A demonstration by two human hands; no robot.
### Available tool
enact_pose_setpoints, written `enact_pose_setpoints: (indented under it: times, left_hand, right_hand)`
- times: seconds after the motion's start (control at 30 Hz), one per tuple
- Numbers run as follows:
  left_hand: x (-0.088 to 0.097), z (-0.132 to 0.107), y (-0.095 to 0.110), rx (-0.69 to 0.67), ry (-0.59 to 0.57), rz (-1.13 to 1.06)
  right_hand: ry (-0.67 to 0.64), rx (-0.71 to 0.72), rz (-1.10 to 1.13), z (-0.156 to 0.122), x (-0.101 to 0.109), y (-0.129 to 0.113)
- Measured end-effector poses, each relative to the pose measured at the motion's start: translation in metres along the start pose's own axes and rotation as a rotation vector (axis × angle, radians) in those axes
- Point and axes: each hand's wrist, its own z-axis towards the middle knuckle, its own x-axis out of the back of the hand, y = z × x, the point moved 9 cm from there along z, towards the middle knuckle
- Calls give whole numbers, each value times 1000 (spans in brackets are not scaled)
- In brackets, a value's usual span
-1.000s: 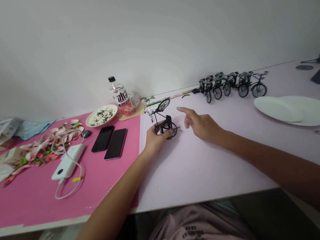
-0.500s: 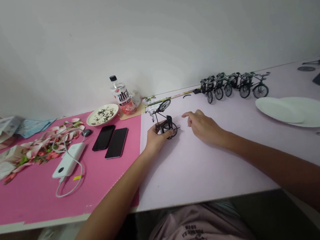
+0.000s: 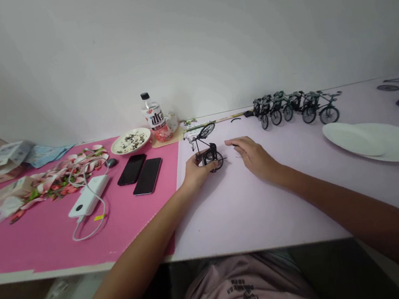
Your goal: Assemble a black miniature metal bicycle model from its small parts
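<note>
A small black model bicycle (image 3: 210,154) is tilted on end on the pale table, one wheel low and the other raised. My left hand (image 3: 198,169) is closed around its lower wheel and frame, with the thumb in front. To the right, apart from the bicycle, my right hand (image 3: 254,156) has its fingers stretched toward it. A tiny dark patch shows between its index finger and thumb; I cannot tell whether it is a part or shadow. A thin, faint piece lies just below those fingertips.
Several finished-looking model bicycles (image 3: 297,106) stand in a row at the back right. White plates (image 3: 391,141) lie farther right. On the pink side are two phones (image 3: 147,176), a white power bank (image 3: 88,196), flower petals, a bowl (image 3: 132,141) and a drink bottle (image 3: 157,120).
My right hand's fingers have straightened and drawn together from a pointing pose. My left hand still grips the bicycle. The whole view has shifted slightly.
</note>
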Motion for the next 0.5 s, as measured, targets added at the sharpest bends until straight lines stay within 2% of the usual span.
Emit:
enact_pose_setpoints:
  times: [0.1,0.17,0.33,0.5]
  left_hand:
    - [1,0,0,0,7,0]
    - [0,0,-1,1,4,-1]
    - [0,0,0,-5,7,10]
    - [0,0,-1,5,6,5]
  right_hand:
    - [81,92,-65,1,9,-16]
    - [104,94,-71,1,13,-21]
    - [112,22,88,-4,15,-24]
    - [108,-107,193,-9,10,-14]
